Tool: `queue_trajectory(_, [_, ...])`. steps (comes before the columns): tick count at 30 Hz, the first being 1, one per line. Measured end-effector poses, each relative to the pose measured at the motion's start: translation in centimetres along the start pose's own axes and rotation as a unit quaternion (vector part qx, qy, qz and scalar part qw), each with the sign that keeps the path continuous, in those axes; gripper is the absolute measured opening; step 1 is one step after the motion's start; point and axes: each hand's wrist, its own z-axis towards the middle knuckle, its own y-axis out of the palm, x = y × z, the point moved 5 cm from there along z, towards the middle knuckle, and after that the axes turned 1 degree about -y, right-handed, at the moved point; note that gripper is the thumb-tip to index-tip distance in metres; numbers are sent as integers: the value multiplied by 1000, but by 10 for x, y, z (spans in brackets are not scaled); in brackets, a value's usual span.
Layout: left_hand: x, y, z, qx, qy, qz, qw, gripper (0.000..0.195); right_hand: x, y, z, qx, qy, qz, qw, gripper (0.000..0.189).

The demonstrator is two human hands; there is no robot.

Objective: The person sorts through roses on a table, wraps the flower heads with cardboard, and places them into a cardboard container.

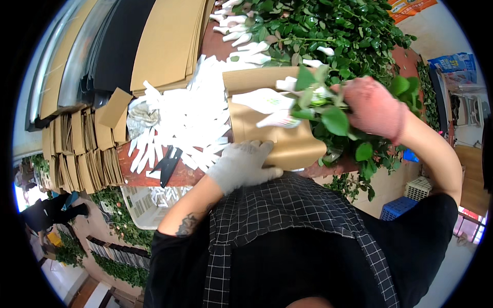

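Note:
A sheet of brown kraft paper [283,152] lies before me at the table's near edge, its near side curled. My left hand [246,165], in a pale grey glove, holds the sheet's near left edge. In a pink glove, my right hand [373,107] grips several leafy flower stems [335,119] to the right of the sheet; the fingertips are hidden behind foliage. White sleeves [265,101] cover the flower heads, which point left over the paper. A strip of corrugated cardboard [262,79] runs along the sheet's far side.
Loose white sleeves [192,119] form a pile left of the paper, with a black tool [169,165] beside them. Cardboard sheets [165,42] and folded cardboard pieces [83,150] stand further left. Leafy stems [346,30] are heaped at the back right. A white basket [144,219] sits below the table.

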Motion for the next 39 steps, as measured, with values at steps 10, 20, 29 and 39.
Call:
queue_trajectory(10, [-2,14,13,23,-48,38,998,42,-7,-15,16,17,-20,-103,994,24])
queue_trajectory(20, [-3,21,13,86,-35,22,995,39,-15,19,35,29,-35,-184,982,26])
queue_trajectory(29, [-5,19,16,63,-22,2,998,42,-18,144,81,142,-22,-57,988,54])
queue_trajectory(39, [-3,10,18,-14,-53,-8,998,48,-26,129,85,88,-64,18,994,59])
